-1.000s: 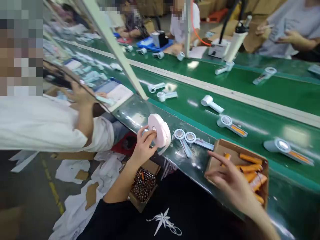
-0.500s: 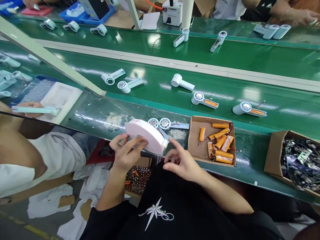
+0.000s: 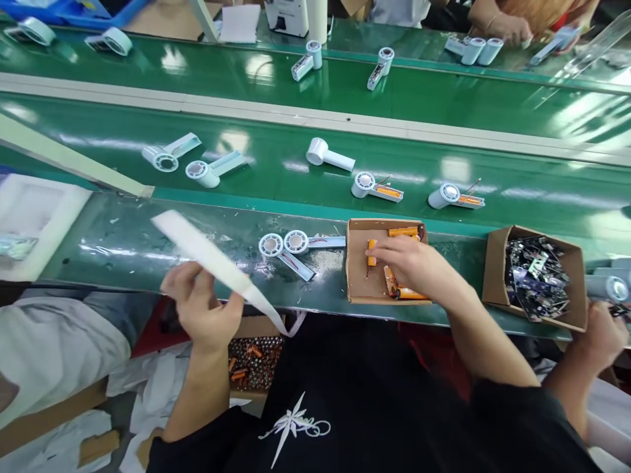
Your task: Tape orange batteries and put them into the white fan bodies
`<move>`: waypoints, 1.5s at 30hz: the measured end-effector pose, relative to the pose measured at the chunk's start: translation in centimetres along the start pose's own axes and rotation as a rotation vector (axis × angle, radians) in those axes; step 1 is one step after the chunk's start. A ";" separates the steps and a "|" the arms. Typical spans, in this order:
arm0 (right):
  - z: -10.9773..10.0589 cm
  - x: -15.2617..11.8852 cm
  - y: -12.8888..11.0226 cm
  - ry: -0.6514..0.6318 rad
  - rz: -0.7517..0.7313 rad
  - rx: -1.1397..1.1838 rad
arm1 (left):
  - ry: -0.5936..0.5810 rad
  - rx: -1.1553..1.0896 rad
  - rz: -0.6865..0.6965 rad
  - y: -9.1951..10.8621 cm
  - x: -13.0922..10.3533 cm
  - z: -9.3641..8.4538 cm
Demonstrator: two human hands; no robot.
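Observation:
My left hand (image 3: pixel 204 305) grips a wide roll of white tape (image 3: pixel 197 249), seen nearly edge-on, with a loose strip hanging from it toward my shirt. In the cardboard box (image 3: pixel 351 279), my right hand (image 3: pixel 419 266) has its fingertips closed on an orange battery (image 3: pixel 371 259) with a thin dark wire; the thumb is hidden. More orange batteries (image 3: pixel 411 293) lie partly covered under that hand. Between my hands, on the bench, rest two pale blue fan bodies (image 3: pixel 271 245) with round grilles and open handles, close together.
A green belt (image 3: pixel 276 184) behind the bench carries several pale blue fan bodies (image 3: pixel 363 184), some with orange batteries inside. A box of circuit boards (image 3: pixel 537 276) stands right, near another person's hand (image 3: pixel 604 332). Below the bench sits a carton of batteries (image 3: pixel 254 361). A slanted post (image 3: pixel 73 157) rises left.
My right hand has moved from beside the tape roll into the battery box. My left hand has tilted the roll edge-on, and a strip now hangs loose. The view has shifted right.

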State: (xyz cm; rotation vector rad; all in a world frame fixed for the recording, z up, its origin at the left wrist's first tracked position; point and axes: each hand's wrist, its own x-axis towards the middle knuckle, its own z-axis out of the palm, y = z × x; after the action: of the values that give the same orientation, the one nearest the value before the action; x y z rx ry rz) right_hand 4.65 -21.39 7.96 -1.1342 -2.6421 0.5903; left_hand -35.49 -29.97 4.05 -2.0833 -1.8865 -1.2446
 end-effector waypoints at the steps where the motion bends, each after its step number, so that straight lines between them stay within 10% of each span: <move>1: -0.5 0.9 1.5 -0.049 -0.005 -0.101 | 0.027 0.027 0.085 0.8 0.5 0.6; 6: 0.1 4.1 5.0 -0.263 -0.092 -0.037 | -0.187 0.090 0.351 4.8 2.5 3.2; 13: -1.4 1.1 0.3 0.240 0.175 1.015 | -0.414 0.112 0.483 6.6 2.4 2.3; 25: -4.6 2.0 -2.3 -0.034 0.054 0.482 | -0.539 0.145 0.926 8.8 5.2 0.7; 33: -5.2 1.7 -0.4 -0.304 0.122 0.623 | -0.602 0.098 1.040 9.7 7.1 0.9; 36: -3.4 1.1 -1.3 -0.038 0.207 0.823 | -0.559 0.112 1.000 10.4 7.4 1.0; 41: 3.3 1.2 -5.0 0.937 0.454 1.348 | -0.393 0.100 0.758 13.3 4.7 2.8; 45: 1.1 -0.8 -1.3 0.969 0.419 1.393 | -0.539 -0.183 0.764 13.6 0.9 3.4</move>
State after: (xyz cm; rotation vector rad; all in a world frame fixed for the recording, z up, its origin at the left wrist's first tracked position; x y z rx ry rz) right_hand 3.97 -23.08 7.47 -0.9868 -0.7691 1.2090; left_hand -22.21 -30.74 8.41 -3.0159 -0.8686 -0.7265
